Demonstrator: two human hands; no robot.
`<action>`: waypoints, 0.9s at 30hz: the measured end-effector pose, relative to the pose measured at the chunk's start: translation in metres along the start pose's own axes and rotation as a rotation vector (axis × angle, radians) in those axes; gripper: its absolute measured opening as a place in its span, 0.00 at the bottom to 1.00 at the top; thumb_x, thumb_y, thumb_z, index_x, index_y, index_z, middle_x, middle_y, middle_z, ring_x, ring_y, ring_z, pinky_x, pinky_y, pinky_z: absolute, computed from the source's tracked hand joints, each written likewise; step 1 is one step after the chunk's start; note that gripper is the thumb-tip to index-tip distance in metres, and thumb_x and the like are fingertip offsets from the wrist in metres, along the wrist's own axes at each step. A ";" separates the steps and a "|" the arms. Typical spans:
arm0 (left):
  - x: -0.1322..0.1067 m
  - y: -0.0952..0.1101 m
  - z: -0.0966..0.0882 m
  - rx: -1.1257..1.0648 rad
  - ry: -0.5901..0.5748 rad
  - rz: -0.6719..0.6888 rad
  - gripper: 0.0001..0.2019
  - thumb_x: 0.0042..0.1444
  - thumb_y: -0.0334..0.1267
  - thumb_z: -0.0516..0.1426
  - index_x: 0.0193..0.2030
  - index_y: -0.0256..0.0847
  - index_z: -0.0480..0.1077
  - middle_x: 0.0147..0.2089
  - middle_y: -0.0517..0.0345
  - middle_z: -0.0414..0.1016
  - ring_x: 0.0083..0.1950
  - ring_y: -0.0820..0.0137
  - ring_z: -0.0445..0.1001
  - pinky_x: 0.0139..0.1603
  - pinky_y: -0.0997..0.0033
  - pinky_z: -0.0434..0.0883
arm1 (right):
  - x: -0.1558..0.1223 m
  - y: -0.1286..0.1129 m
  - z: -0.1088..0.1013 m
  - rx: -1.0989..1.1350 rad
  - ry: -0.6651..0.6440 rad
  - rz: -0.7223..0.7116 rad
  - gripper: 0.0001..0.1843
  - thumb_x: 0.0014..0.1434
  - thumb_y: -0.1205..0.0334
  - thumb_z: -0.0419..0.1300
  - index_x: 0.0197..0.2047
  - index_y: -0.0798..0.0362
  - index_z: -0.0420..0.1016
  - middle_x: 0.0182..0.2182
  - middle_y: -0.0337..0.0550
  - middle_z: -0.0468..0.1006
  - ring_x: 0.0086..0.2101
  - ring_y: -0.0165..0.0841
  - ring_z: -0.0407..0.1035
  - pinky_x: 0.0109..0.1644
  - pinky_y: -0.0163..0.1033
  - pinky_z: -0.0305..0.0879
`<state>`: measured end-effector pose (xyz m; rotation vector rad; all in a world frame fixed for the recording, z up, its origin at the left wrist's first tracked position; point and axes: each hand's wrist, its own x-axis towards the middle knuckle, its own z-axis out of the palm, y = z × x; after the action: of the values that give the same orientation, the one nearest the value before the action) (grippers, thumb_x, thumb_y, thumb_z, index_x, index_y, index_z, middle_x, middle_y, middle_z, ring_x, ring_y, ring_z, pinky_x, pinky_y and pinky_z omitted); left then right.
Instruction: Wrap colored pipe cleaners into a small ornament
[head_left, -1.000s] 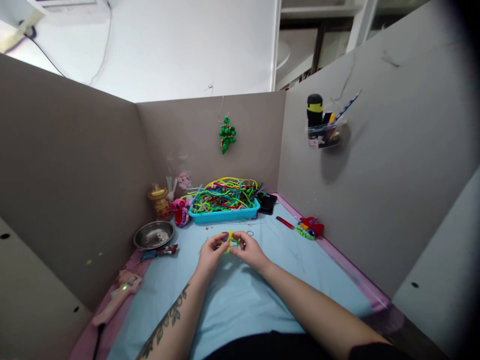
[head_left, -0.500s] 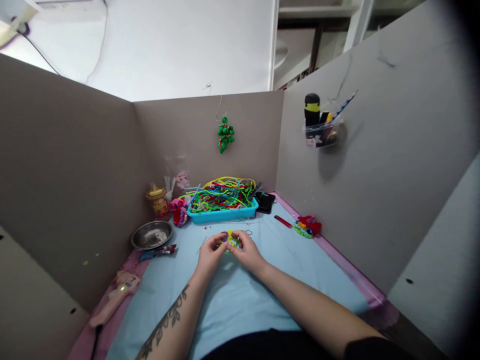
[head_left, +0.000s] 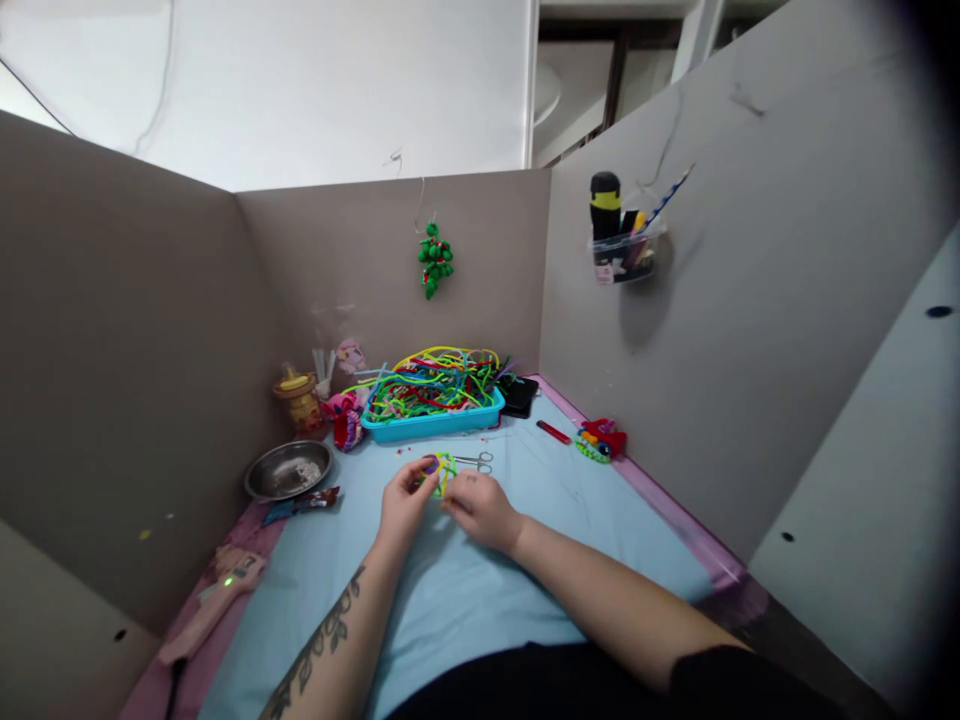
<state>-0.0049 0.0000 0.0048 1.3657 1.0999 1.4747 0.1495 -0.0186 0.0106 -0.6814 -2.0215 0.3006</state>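
My left hand (head_left: 406, 497) pinches a small piece of bent pipe cleaners (head_left: 448, 466), yellow and green with a purple part near the fingertips. Fingers curled, my right hand (head_left: 484, 510) closes on the lower right edge of that piece; the exact strand between its fingertips is hidden. Just beyond the right hand lies a pair of scissors (head_left: 484, 461), handles to the right. A blue tray (head_left: 439, 427) heaped with loose pipe cleaners (head_left: 442, 385) in many colours stands behind both hands.
To the left are a metal bowl (head_left: 259, 483), a blue-brown packet (head_left: 300, 505) and a pink glue gun (head_left: 214, 605). A red cutter (head_left: 553, 432) and a colourful pipe-cleaner piece (head_left: 598, 441) lie right. Grey panels (head_left: 360, 240) enclose the table; a clear holder (head_left: 626, 262) hangs right.
My right hand has turned over and curled, drawing slightly apart from the left. More of the pipe-cleaner piece and the scissors now shows. The whole view has shifted a little.
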 end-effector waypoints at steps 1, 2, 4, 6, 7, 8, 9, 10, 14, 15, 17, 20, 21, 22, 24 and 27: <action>0.000 0.000 0.000 0.000 0.009 -0.003 0.18 0.42 0.42 0.64 0.41 0.37 0.73 0.42 0.49 0.77 0.39 0.66 0.74 0.42 0.68 0.68 | -0.002 -0.006 0.000 -0.001 -0.087 -0.099 0.06 0.56 0.63 0.54 0.31 0.48 0.72 0.27 0.40 0.73 0.31 0.32 0.65 0.39 0.37 0.60; 0.000 0.000 -0.001 -0.008 0.018 -0.010 0.18 0.42 0.42 0.64 0.40 0.37 0.73 0.41 0.49 0.77 0.39 0.66 0.74 0.42 0.68 0.68 | -0.003 -0.011 0.001 0.006 -0.147 -0.180 0.08 0.56 0.63 0.53 0.31 0.47 0.73 0.27 0.40 0.74 0.31 0.32 0.65 0.38 0.36 0.60; 0.000 0.000 -0.002 -0.043 0.027 -0.031 0.17 0.42 0.41 0.64 0.39 0.36 0.73 0.40 0.49 0.77 0.40 0.65 0.74 0.43 0.68 0.68 | -0.006 -0.018 0.002 0.022 -0.207 -0.270 0.09 0.57 0.62 0.52 0.31 0.46 0.73 0.28 0.40 0.74 0.31 0.32 0.66 0.38 0.36 0.60; 0.000 0.000 -0.002 -0.078 0.032 -0.051 0.17 0.42 0.40 0.64 0.39 0.36 0.73 0.40 0.49 0.77 0.41 0.65 0.74 0.43 0.68 0.68 | -0.007 -0.019 0.001 0.053 -0.193 -0.259 0.09 0.57 0.57 0.52 0.35 0.47 0.72 0.30 0.42 0.74 0.33 0.33 0.66 0.40 0.38 0.61; 0.000 0.000 -0.002 -0.089 0.037 -0.058 0.17 0.41 0.40 0.64 0.39 0.36 0.73 0.40 0.49 0.77 0.41 0.65 0.74 0.43 0.68 0.68 | -0.007 -0.017 0.001 0.071 -0.159 -0.215 0.10 0.58 0.55 0.51 0.37 0.47 0.71 0.31 0.43 0.74 0.33 0.34 0.66 0.40 0.38 0.62; -0.001 0.001 -0.001 -0.096 0.039 -0.063 0.18 0.41 0.40 0.64 0.39 0.36 0.72 0.40 0.49 0.77 0.40 0.65 0.74 0.43 0.68 0.68 | -0.006 -0.013 0.000 0.085 -0.104 -0.150 0.12 0.58 0.53 0.50 0.39 0.48 0.70 0.31 0.44 0.74 0.33 0.35 0.66 0.40 0.39 0.62; -0.001 0.002 -0.001 -0.101 0.041 -0.067 0.18 0.40 0.41 0.64 0.39 0.36 0.72 0.40 0.49 0.77 0.40 0.65 0.74 0.43 0.68 0.68 | -0.006 -0.008 -0.001 0.091 -0.034 -0.068 0.12 0.59 0.54 0.49 0.40 0.49 0.69 0.30 0.44 0.73 0.33 0.35 0.66 0.40 0.40 0.62; -0.001 0.004 0.000 -0.107 0.040 -0.070 0.18 0.40 0.40 0.65 0.39 0.36 0.72 0.40 0.50 0.77 0.40 0.65 0.74 0.43 0.67 0.68 | -0.004 -0.003 -0.002 0.084 0.045 0.019 0.12 0.59 0.55 0.48 0.39 0.50 0.69 0.29 0.44 0.73 0.32 0.34 0.65 0.40 0.40 0.62; -0.003 0.006 0.002 -0.120 0.002 -0.061 0.18 0.39 0.40 0.65 0.39 0.36 0.72 0.42 0.49 0.76 0.41 0.65 0.74 0.45 0.67 0.68 | 0.002 0.014 -0.004 0.043 0.220 0.242 0.07 0.57 0.61 0.52 0.32 0.51 0.69 0.27 0.42 0.71 0.30 0.33 0.64 0.35 0.37 0.61; -0.004 0.006 0.002 -0.122 -0.013 -0.054 0.18 0.40 0.40 0.65 0.39 0.37 0.72 0.43 0.49 0.76 0.42 0.65 0.74 0.45 0.67 0.68 | 0.003 0.015 -0.004 0.044 0.229 0.256 0.05 0.56 0.61 0.54 0.31 0.51 0.69 0.27 0.41 0.71 0.30 0.33 0.64 0.35 0.37 0.61; -0.005 0.006 0.002 -0.128 -0.045 -0.038 0.18 0.41 0.40 0.64 0.41 0.37 0.72 0.44 0.49 0.76 0.43 0.65 0.73 0.46 0.67 0.67 | 0.005 0.015 -0.002 0.031 0.236 0.262 0.03 0.54 0.63 0.56 0.31 0.51 0.70 0.28 0.41 0.71 0.30 0.33 0.63 0.35 0.37 0.60; -0.007 0.007 0.003 -0.132 -0.085 -0.028 0.19 0.42 0.40 0.64 0.43 0.38 0.71 0.45 0.49 0.75 0.45 0.64 0.73 0.46 0.67 0.67 | 0.006 0.011 -0.001 -0.005 0.246 0.263 0.01 0.53 0.64 0.58 0.31 0.51 0.70 0.28 0.41 0.73 0.32 0.34 0.63 0.38 0.39 0.59; -0.007 0.008 0.004 -0.131 -0.096 -0.029 0.20 0.42 0.40 0.64 0.44 0.38 0.71 0.45 0.49 0.75 0.45 0.64 0.73 0.46 0.67 0.67 | 0.006 0.010 0.000 -0.009 0.247 0.266 0.00 0.52 0.64 0.58 0.30 0.51 0.70 0.28 0.40 0.73 0.32 0.34 0.63 0.39 0.39 0.59; -0.008 0.009 0.005 -0.129 -0.105 -0.029 0.20 0.42 0.40 0.64 0.44 0.38 0.71 0.45 0.49 0.75 0.44 0.63 0.73 0.45 0.68 0.68 | 0.005 0.009 0.000 -0.008 0.249 0.273 0.00 0.52 0.64 0.58 0.30 0.51 0.70 0.27 0.40 0.73 0.32 0.34 0.63 0.39 0.39 0.59; -0.009 0.010 0.006 -0.119 -0.111 -0.021 0.21 0.41 0.40 0.64 0.44 0.38 0.71 0.43 0.49 0.76 0.44 0.63 0.73 0.45 0.68 0.68 | 0.005 0.009 0.001 -0.002 0.258 0.296 0.01 0.51 0.64 0.59 0.29 0.51 0.69 0.26 0.39 0.72 0.31 0.34 0.63 0.37 0.38 0.59; -0.010 0.009 0.006 -0.087 -0.103 0.010 0.21 0.42 0.40 0.64 0.45 0.38 0.71 0.42 0.50 0.76 0.42 0.64 0.73 0.44 0.68 0.68 | 0.005 0.010 0.001 -0.009 0.287 0.314 0.04 0.51 0.64 0.59 0.26 0.51 0.67 0.25 0.38 0.71 0.30 0.33 0.62 0.36 0.37 0.58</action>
<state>0.0021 -0.0113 0.0108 1.3726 0.9549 1.4268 0.1497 -0.0078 0.0089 -0.9914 -1.6433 0.3554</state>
